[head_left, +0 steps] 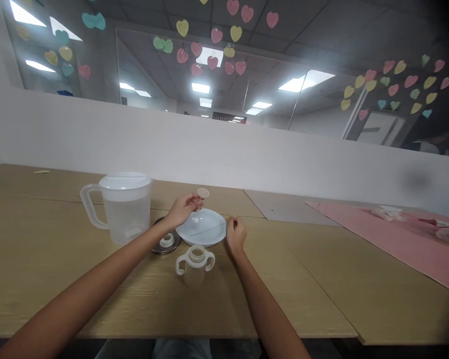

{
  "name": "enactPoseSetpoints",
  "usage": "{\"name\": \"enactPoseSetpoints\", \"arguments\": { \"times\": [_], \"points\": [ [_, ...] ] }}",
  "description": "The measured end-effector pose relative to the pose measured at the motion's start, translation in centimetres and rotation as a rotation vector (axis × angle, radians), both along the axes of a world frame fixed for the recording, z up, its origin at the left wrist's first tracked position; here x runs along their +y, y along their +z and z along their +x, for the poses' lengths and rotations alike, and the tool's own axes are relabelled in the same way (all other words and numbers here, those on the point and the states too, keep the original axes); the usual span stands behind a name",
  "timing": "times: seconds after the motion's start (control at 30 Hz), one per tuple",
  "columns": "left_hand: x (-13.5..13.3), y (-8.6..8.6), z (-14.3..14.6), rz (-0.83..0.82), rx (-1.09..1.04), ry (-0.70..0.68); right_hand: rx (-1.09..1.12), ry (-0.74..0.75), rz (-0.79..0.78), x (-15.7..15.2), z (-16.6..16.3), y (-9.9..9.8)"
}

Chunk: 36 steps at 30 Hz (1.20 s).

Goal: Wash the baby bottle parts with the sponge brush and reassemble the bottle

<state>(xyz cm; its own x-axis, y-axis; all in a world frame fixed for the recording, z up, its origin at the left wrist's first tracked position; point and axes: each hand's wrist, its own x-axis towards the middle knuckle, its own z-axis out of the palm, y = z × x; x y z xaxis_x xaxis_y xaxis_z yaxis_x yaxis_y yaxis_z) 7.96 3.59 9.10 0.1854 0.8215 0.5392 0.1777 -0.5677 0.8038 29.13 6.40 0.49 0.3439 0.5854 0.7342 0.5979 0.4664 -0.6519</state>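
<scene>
Pinching small translucent nipple (202,193) above white plate (205,227), left hand (182,209); right hand (235,234) curled closed beside plate.

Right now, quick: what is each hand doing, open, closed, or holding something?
Left hand: closed on a small clear nipple-like piece, held above the white plate.
Right hand: curled closed at the plate's edge; whether it holds anything cannot be told.

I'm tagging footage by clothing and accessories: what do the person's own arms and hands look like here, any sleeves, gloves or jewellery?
Both forearms are bare to the bottom edge of the picture: no sleeves show. The left hand and right hand wear no gloves. No watch, bracelet or ring can be made out, though the hands are small in the view.
</scene>
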Motion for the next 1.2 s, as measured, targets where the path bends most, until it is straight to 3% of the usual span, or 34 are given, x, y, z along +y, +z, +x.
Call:
{"name": "enactPoseSetpoints", "arguments": {
  "times": [0.07, 0.23, 0.53, 0.67, 0.77, 0.9, 1.07, 1.2],
  "points": [
    [-2.7, 0.7, -0.2, -0.035, -0.150, -0.021, -0.032, 0.005, -0.025, 0.1, 0.0, 0.1],
    [-8.4, 0.8, -0.2, -0.142, -0.171, -0.035, -0.081, 0.013, -0.067, -0.1, 0.0, 0.0],
    [-9.4, -0.5, 1.5, -0.241, -0.252, -0.104, -0.203, 0.003, -0.067, -0.6, 0.0, 0.0],
    [-9.8, -1.6, 1.8, -0.127, -0.198, -0.058, -0.219, -0.019, -0.074, -0.7, -0.1, 0.1],
    [-10.0, -2.6, 1.6, -0.057, -0.024, -0.006, -0.216, -0.024, -0.074, -0.8, -0.2, 0.1],
    [-10.0, -3.9, 1.3, -0.002, 0.084, -0.017, -0.216, -0.018, -0.062, -0.8, -0.2, 0.1],
    [-10.1, -5.3, 1.4, 0.181, 0.149, -0.015, -0.200, -0.013, -0.073, -0.7, -0.1, 0.0],
    [-9.9, -5.7, 0.6, 0.410, 0.286, 0.136, -0.168, -0.016, -0.081, -0.7, -0.2, -0.2]
  ]
}}
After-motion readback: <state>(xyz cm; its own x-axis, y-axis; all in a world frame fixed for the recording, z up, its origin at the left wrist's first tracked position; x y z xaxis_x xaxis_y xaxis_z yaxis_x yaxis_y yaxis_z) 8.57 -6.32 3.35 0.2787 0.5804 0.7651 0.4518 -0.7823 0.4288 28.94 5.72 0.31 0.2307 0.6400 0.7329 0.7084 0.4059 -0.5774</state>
